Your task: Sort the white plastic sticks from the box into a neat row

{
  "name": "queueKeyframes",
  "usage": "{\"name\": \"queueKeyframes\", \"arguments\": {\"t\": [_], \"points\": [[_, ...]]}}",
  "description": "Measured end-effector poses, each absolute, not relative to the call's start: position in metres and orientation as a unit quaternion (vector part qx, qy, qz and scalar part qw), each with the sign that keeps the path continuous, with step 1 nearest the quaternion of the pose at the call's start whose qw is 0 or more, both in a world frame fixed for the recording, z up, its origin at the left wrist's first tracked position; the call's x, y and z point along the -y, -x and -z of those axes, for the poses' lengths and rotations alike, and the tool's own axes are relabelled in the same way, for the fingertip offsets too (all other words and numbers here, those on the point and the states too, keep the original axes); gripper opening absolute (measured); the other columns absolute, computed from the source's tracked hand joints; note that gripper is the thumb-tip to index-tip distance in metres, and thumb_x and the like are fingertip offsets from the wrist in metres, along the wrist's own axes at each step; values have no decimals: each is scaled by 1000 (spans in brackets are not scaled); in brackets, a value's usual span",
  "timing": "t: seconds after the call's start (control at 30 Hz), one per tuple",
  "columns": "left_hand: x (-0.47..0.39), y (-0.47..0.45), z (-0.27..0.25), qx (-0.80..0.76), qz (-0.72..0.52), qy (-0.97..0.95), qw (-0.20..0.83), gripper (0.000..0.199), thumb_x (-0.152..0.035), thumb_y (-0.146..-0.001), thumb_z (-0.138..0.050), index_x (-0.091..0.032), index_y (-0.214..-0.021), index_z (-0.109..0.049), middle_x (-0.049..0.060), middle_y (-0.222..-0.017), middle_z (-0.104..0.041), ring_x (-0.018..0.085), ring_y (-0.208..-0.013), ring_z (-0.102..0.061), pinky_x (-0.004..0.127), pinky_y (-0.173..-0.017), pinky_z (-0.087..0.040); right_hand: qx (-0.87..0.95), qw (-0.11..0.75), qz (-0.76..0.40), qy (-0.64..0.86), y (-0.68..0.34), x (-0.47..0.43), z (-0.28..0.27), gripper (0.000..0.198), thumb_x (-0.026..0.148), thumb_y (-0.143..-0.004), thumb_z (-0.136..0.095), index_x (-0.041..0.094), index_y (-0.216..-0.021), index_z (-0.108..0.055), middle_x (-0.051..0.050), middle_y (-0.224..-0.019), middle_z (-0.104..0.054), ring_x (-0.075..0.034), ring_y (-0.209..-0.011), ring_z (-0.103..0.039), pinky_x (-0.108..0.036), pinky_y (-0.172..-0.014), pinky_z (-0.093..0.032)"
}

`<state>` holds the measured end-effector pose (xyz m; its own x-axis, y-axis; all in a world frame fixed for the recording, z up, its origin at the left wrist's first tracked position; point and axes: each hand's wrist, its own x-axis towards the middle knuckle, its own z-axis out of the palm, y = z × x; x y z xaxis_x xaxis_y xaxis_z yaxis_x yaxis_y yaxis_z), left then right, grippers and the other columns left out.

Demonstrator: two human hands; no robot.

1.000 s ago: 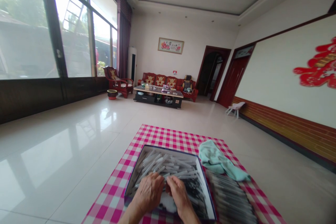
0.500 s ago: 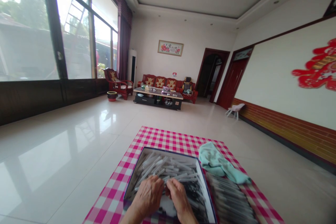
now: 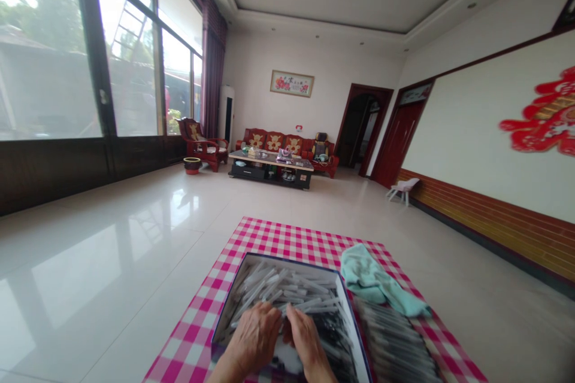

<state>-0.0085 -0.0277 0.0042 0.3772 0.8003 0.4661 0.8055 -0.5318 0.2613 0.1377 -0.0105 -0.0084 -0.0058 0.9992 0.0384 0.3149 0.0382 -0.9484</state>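
Observation:
My left hand and my right hand are close together over the near part of a shallow dark-edged box. The fingers of both are curled closed, fingertips almost meeting. Whatever they pinch is hidden by the fingers and cannot be made out. Whitish translucent plastic tubes lie heaped in the far part of the box. Slim dark pieces fill its near right side. Below my hands, a white patch shows in the box.
A pink-and-white checked tablecloth lies under the box. To the right sit a crumpled mint-green cloth and a blurred row of slender dark-and-clear sticks. Beyond are a low table, a red wooden sofa and tiled floor.
My right hand's fingers have shifted slightly, with the fingertips now pointing more upward. My left hand stays nearly in place; the box and cloth have not moved.

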Motion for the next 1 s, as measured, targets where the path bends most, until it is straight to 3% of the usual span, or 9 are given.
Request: {"name": "queueKeyframes", "arguments": {"t": [0.17,0.53,0.63,0.73,0.9,1.0], "points": [[28,8,-7,485,270,832,-8,22,-16,-90,-37,-21,-79,-55,3,-78,-60,18,-75,-59,28,-67,-44,574,423,-427,556,-138,8,15,43,56,-80,-44,21,-54,-45,3,-47,-45,-13,-47,-41,-25,-47,-31],[29,9,-9,468,274,840,-4,26,-18,-91,-37,-21,-77,-58,4,-75,-60,17,-72,-59,29,-67,-46,564,424,-463,537,-136,10,11,51,65,-79,-43,21,-54,-49,2,-47,-48,-13,-46,-44,-25,-46,-33],[29,11,-12,454,322,830,19,22,-20,-90,-40,-22,-100,-59,8,-96,-63,22,-91,-60,36,-80,-48,533,443,-476,541,-138,9,13,50,66,-75,-49,20,-54,-50,3,-45,-46,-12,-44,-41,-25,-45,-30],[29,11,-11,451,403,794,62,31,-21,-90,-41,-20,-120,-51,12,-119,-56,24,-111,-53,42,-94,-44,453,483,-504,554,-141,8,13,49,67,-73,-51,20,-58,-52,1,-51,-52,-13,-47,-46,-24,-46,-33],[22,11,-11,465,456,759,-29,25,-30,-93,-38,-22,-90,-61,5,-82,-64,18,-80,-61,32,-78,-49,373,526,-538,543,-143,12,4,47,67,-68,-58,20,-67,-55,-1,-63,-59,-17,-57,-56,-25,-51,-41],[13,15,-12,494,478,705,-172,33,-44,-92,-39,-22,-98,-64,3,-77,-67,16,-70,-62,26,-67,-50,411,500,-567,509,-140,14,0,48,67,-68,-61,19,-64,-56,0,-58,-56,-14,-51,-51,-25,-49,-39]]}}
